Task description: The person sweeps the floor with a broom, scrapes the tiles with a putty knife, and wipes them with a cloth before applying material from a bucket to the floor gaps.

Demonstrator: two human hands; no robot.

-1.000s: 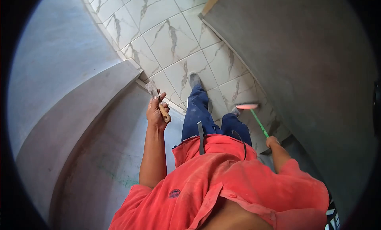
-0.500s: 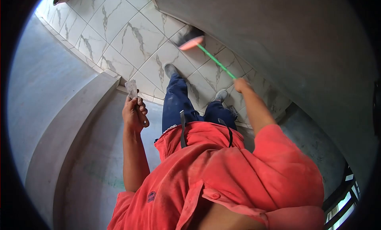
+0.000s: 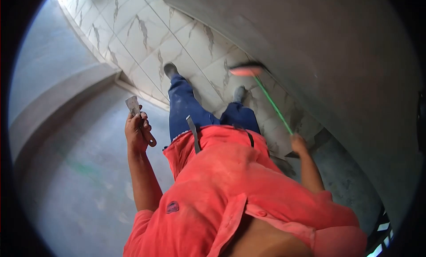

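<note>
1. While the person stands on the tiled floor (image 3: 146, 33), the head view looks straight down over a red shirt (image 3: 230, 190) and blue trousers (image 3: 186, 108).
2. Left hand (image 3: 136, 133): fingers curled tight around the wooden handle of a scraper (image 3: 138, 117). The handle end sticks out below the fist; the flat metal blade rises above the fingers, tilted slightly left. The blade touches nothing.
3. Right hand (image 3: 298, 144): closed around the upper end of a green-handled broom (image 3: 262, 90), low at the person's right side. The fingers themselves are too small to make out singly.
4. Broom position: the thin green shaft runs up and left from the right hand to the head, which shows as a blurred pink-red bar with dark bristles. The head lies on or just above the floor tiles, near the foot of the grey wall (image 3: 319, 48), just beside the right shoe (image 3: 239, 94). Contact with the floor cannot be confirmed owing to blur.
5. Feet: the left shoe (image 3: 170, 70) is planted further forward on the tiles than the right.
6. Surroundings: white tiles with grey veining; a grey plastered ledge (image 3: 62, 93) curves along the left side beside the scraper hand; a plain grey wall fills the right side.
</note>
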